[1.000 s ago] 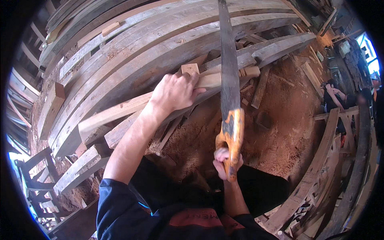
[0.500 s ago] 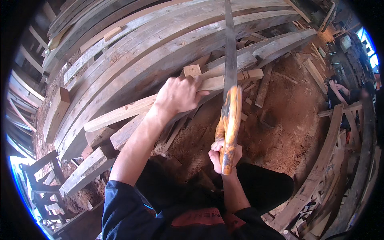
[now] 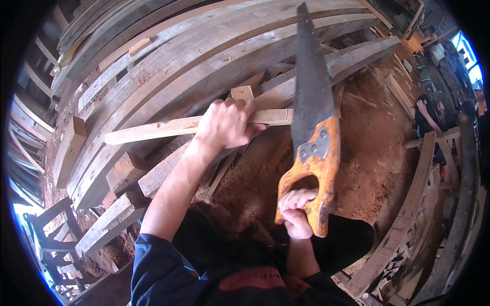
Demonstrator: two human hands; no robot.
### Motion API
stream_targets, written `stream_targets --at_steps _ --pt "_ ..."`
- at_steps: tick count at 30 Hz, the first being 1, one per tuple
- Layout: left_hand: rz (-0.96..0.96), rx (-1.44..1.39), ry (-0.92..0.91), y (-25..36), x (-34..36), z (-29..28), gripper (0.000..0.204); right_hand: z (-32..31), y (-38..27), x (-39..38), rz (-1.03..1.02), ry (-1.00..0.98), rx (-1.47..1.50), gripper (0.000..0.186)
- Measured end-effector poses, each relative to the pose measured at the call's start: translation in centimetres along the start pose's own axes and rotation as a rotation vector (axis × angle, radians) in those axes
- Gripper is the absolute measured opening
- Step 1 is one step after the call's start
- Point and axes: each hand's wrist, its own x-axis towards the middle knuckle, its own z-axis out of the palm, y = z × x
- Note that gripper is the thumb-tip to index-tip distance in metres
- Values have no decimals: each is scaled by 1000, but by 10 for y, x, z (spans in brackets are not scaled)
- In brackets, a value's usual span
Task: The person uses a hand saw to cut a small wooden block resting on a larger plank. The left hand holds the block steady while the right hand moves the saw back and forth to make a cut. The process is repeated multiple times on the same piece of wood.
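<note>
My left hand is closed over a pale, narrow wooden strip, just below a small wood block. The strip lies across heavier grey timbers, and its right end disappears behind the saw. My right hand grips the worn yellow-orange handle of a hand saw. The dark blade points up and is turned so its broad side shows, to the right of my left hand. Whether it touches the strip cannot be told.
Long curved planks are stacked across the top and left. Reddish sawdust covers the ground. Curved timbers and a trestle line the right, where another person crouches. Short offcuts lie at the left.
The saw has swung from edge-on to broad side showing, its tip shifting right. The strip has pivoted, its left end rising to lie flatter across the view.
</note>
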Motion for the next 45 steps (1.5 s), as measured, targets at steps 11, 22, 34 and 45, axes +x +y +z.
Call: stream_targets --at_steps 11,22,34,45 --pt "-122 9 67 -1 18 2 51 -27 -11 8 -171 -161 -182 32" --pt "-102 90 98 1 16 3 51 -34 23 8 -150 -232 -299 32" --pt "-53 105 152 -1 18 4 57 -29 24 10 -144 -158 -358 29" --pt "-24 91 224 -4 19 9 47 -46 36 -30 -169 -266 -547 33"
